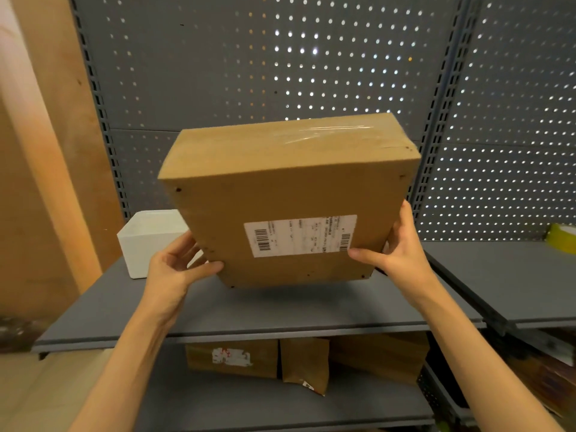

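Note:
A brown cardboard box (280, 194) with a white barcode label on its near face and clear tape on top is held tilted above the grey shelf (280, 310). My left hand (177, 266) grips its lower left corner, thumb on the near face. My right hand (392, 251) holds the lower right side, thumb across the face under the label and fingers up the side. The box's lower edge hangs just over the shelf surface, and I cannot tell if it touches.
A white open box (146, 241) stands on the shelf to the left, behind my left hand. A perforated grey back panel (249, 73) closes the rear. Brown parcels (232, 357) lie on the lower shelf. A yellow item (561, 241) sits at the far right.

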Demonstrator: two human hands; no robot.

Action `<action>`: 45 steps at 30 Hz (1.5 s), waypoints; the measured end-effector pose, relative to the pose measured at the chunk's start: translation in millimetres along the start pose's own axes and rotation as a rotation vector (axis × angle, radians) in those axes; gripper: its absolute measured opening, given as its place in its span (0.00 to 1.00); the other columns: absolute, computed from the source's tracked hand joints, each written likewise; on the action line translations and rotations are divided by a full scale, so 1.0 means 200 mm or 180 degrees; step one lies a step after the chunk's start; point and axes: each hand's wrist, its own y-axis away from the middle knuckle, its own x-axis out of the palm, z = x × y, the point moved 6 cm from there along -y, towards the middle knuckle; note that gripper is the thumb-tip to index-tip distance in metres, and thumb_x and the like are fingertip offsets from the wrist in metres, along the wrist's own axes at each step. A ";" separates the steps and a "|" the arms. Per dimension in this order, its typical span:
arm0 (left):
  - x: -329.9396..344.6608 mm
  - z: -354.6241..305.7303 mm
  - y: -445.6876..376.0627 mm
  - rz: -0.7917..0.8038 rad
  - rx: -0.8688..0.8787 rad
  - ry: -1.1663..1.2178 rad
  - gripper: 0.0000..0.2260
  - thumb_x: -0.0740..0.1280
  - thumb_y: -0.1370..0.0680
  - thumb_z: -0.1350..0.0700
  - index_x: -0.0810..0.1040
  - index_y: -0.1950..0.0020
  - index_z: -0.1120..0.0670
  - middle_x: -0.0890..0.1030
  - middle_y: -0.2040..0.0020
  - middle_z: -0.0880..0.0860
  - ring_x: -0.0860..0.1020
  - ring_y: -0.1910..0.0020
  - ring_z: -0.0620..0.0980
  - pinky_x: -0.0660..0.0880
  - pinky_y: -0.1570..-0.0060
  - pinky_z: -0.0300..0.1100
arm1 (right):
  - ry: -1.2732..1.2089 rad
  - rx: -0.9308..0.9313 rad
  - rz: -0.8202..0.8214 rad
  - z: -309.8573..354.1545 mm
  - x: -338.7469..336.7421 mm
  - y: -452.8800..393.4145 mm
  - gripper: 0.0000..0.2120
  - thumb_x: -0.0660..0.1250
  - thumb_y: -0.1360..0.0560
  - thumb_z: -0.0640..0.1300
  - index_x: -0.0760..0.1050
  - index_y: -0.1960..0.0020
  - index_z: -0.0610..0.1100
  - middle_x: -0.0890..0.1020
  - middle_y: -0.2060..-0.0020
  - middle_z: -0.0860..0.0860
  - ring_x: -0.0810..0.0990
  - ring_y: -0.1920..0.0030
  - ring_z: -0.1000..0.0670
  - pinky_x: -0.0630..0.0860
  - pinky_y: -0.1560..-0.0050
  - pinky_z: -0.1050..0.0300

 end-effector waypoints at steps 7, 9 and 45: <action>0.09 -0.14 0.00 0.0301 0.0251 -0.0702 0.28 0.73 0.35 0.56 0.72 0.37 0.40 0.77 0.40 0.34 0.73 0.37 0.37 0.71 0.40 0.37 | -0.0807 0.0600 -0.0027 -0.18 -0.05 0.00 0.40 0.74 0.41 0.33 0.64 0.35 0.55 0.76 0.38 0.51 0.77 0.39 0.51 0.75 0.41 0.50; 0.10 -0.15 -0.01 0.0346 0.0240 -0.0747 0.27 0.72 0.34 0.55 0.72 0.38 0.37 0.76 0.41 0.32 0.72 0.37 0.36 0.71 0.40 0.38 | -0.0953 0.0689 -0.0058 -0.21 -0.04 0.00 0.40 0.73 0.41 0.30 0.64 0.35 0.55 0.76 0.38 0.50 0.77 0.39 0.51 0.75 0.42 0.52; 0.09 -0.09 -0.02 0.0599 -0.0505 -0.0632 0.28 0.58 0.30 0.30 0.63 0.30 0.34 0.68 0.29 0.39 0.65 0.30 0.43 0.63 0.31 0.53 | -0.1749 0.2285 -0.0306 -0.31 -0.03 0.03 0.20 0.58 0.26 0.65 0.75 0.62 0.49 0.81 0.72 0.50 0.81 0.73 0.51 0.79 0.69 0.56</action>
